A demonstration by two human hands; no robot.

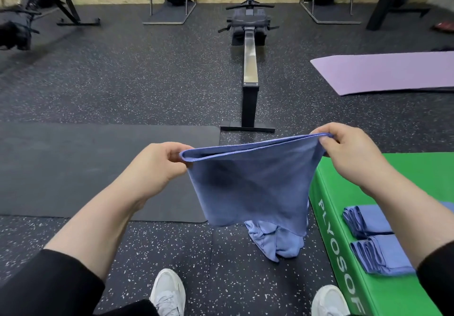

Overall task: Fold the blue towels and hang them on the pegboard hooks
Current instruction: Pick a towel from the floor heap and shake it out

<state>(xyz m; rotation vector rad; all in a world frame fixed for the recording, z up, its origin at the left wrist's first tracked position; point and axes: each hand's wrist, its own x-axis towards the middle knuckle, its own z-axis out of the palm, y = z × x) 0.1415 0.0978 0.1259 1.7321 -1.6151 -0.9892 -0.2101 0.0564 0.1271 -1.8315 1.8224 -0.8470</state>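
A blue towel [250,185] hangs doubled in the air in front of me. My left hand [157,165] pinches its upper left corner and my right hand [348,151] pinches its upper right corner, so the top edge stretches between them. Below it, a crumpled heap of blue cloth [272,239] lies on the floor. Two folded blue towels [368,220] [383,256] lie side by side on the green plyo box [344,279] at the right. No pegboard is in view.
A rowing machine [250,70] stretches away straight ahead. A black mat [98,168] lies at the left and a purple mat [393,74] at the right. More machines stand along the back wall. My white shoes [169,293] are on the speckled floor.
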